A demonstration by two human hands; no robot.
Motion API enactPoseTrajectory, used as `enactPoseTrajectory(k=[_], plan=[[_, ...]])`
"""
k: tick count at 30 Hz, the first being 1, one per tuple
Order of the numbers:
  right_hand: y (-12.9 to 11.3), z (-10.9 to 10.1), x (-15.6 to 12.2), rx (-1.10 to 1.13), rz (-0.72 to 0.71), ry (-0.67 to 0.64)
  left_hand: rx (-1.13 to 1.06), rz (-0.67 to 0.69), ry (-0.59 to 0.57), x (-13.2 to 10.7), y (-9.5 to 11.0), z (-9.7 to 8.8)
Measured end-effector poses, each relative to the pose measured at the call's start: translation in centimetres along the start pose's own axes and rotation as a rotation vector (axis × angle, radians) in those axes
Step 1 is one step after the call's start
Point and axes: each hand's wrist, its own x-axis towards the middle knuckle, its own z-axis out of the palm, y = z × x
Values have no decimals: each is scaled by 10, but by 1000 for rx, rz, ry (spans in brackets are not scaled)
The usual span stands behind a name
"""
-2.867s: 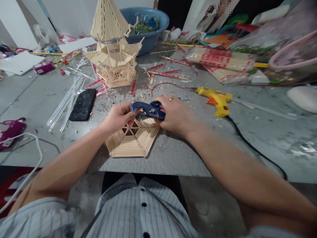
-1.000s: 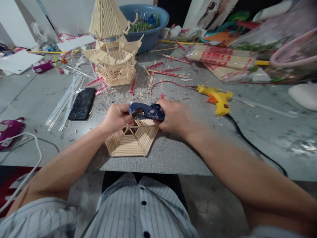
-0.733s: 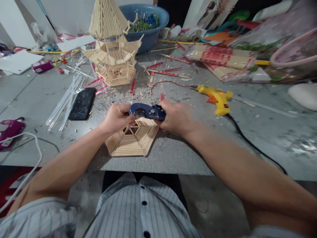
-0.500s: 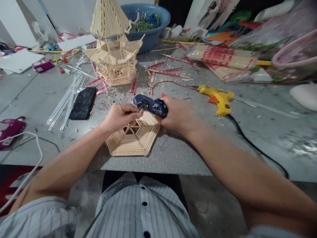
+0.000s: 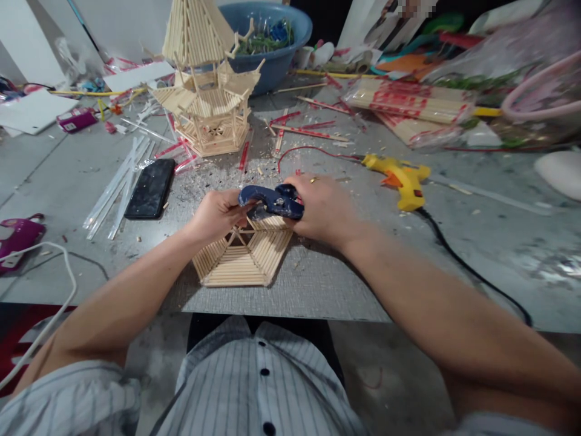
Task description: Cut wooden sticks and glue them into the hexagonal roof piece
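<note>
My right hand [image 5: 322, 209] is wrapped around a dark blue hand cutter [image 5: 272, 201], whose curved head points left. My left hand [image 5: 216, 215] is closed in a pinch at the cutter's head, on what looks like a short thin wooden stick, mostly hidden by the fingers and the tool. Below both hands, a hexagonal panel of wooden sticks [image 5: 238, 266] lies flat on the table, with spokes around an open centre. Its upper edge is covered by the hands and the cutter.
A pagoda model made of sticks [image 5: 211, 106] stands behind, near a blue basin [image 5: 276, 57]. To the right lies a yellow glue gun [image 5: 399, 178] with its black cord. A phone [image 5: 150, 189] and clear glue sticks [image 5: 118, 184] lie left. Bagged sticks [image 5: 408, 103] are at back right.
The cutter has turned and shifted slightly left and down, its head now overlapping my left fingertips. My right hand has shifted a little with it. The stick panel has stayed in place.
</note>
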Motion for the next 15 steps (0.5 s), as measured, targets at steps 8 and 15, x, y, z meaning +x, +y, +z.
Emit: enactPoseTrajectory(k=[8, 15], plan=[[1, 2, 1, -27, -5, -19, -2, -20, -1, -2, 0, 0], [-1, -1, 0, -29, 1, -35, 57, -17, -19, -2, 6, -3]])
